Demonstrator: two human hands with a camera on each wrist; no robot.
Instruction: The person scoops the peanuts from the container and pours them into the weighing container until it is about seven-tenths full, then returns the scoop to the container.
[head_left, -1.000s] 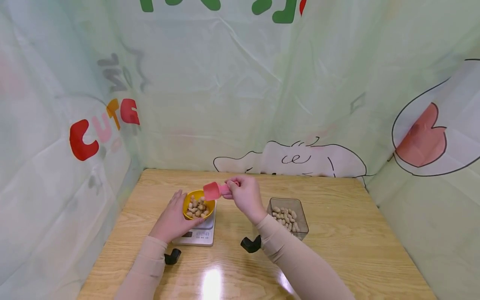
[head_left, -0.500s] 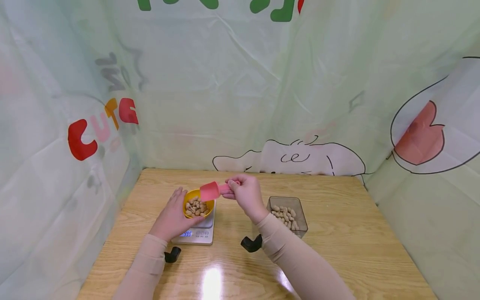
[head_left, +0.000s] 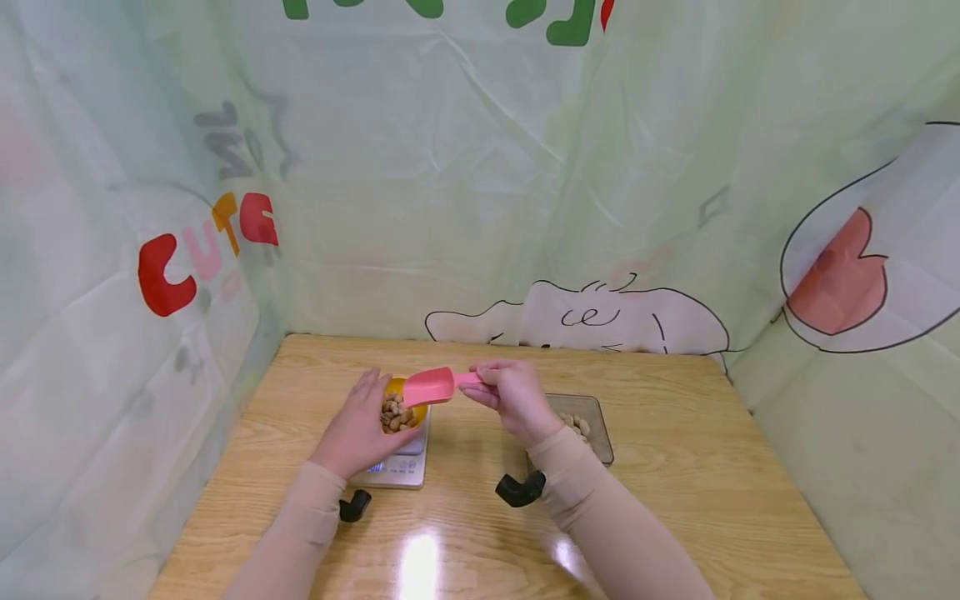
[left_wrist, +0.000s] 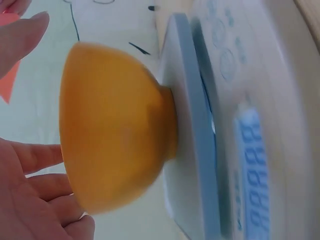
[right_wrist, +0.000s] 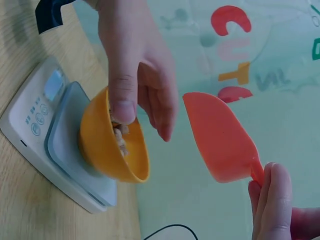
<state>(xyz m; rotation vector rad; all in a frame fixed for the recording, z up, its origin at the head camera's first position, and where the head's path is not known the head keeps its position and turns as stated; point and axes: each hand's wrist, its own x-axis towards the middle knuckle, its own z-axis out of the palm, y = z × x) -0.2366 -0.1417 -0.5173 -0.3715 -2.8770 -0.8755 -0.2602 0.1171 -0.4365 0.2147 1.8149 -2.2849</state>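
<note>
A yellow bowl (head_left: 420, 414) of peanuts (head_left: 397, 414) stands on a kitchen scale (head_left: 401, 473), whose lit display (left_wrist: 254, 175) shows a row of digits. My left hand (head_left: 362, 425) spreads over the bowl's left side. In the right wrist view its thumb crosses the rim and its fingers extend past the far side; in the left wrist view the thumb is apart from the bowl. My right hand (head_left: 517, 402) pinches the handle of a pink scoop (head_left: 430, 387), whose blade is tilted beside the bowl and overlaps its rim in the head view. No peanuts show in the scoop.
A clear brownish container (head_left: 600, 433) holding more peanuts stands to the right, partly hidden behind my right hand and sleeve. Black wrist-camera mounts (head_left: 521, 490) jut inward from both wrists. A printed curtain (head_left: 450, 208) rises behind the wooden table (head_left: 675, 467).
The scale's display was dark, then lit. My left hand has shifted right, covering more of the bowl. My right hand has moved slightly right, and the scoop has turned, showing more of its inside.
</note>
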